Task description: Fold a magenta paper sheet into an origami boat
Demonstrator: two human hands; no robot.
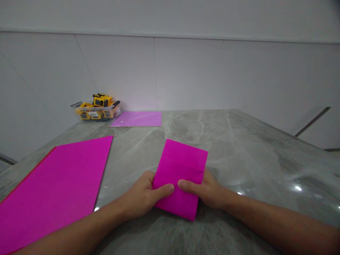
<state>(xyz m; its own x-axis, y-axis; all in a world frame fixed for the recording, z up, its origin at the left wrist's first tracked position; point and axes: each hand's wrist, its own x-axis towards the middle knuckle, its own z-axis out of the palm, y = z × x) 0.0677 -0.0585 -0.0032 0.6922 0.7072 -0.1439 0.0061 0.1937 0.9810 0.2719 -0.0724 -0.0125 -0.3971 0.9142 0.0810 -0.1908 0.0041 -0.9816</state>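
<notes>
A folded sheet of magenta paper [183, 159] is held just over the grey table, tilted a little, with a crease running across its upper half. My left hand [143, 193] grips its left edge, thumb flat on the front and fingers hidden behind. On the opposite edge my right hand [209, 189] holds it the same way, its thumb pointing at the left one. The two thumb tips are close together but apart. To the left, a large magenta sheet [61, 180] with a red edge lies flat, partly under my left forearm.
At the far left of the marbled grey table [239, 159] stands a clear plastic box [97, 113] with yellow toy trucks [102, 101]. Beside it lies a flat lilac pack of paper [138, 119]. A white wall [191, 74] rises behind the table.
</notes>
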